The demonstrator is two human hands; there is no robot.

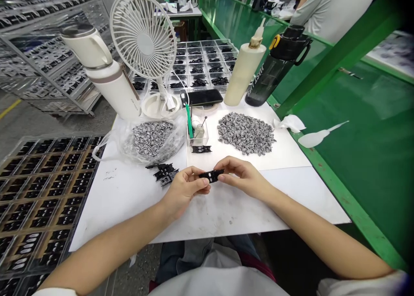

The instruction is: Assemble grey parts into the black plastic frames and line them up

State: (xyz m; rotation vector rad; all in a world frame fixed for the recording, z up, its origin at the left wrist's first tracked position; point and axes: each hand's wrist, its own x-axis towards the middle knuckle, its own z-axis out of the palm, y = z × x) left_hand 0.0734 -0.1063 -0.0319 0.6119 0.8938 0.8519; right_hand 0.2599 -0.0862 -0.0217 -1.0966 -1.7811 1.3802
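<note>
Between my two hands, just above the white tabletop, is a small black plastic part (211, 176) with light spots on its face. My left hand (189, 185) pinches its left end, thumb in front. The fingers of my right hand (241, 175) close on its right end. A similar black part (201, 149) lies on the white sheet just beyond my hands. To the left of my left hand sits a small cluster of black parts (165, 173). Loose grey pieces (246, 133) form a pile at the right, and a clear plastic bag (176, 143) holds more of them.
A small clear box (202, 137) with tools stands mid-table. Behind it are a phone (205, 98), a white fan (145, 44), a white flask (111, 87), a glue bottle (244, 74) and a dark drink bottle (270, 78). Compartment trays (48, 166) flank the table at left.
</note>
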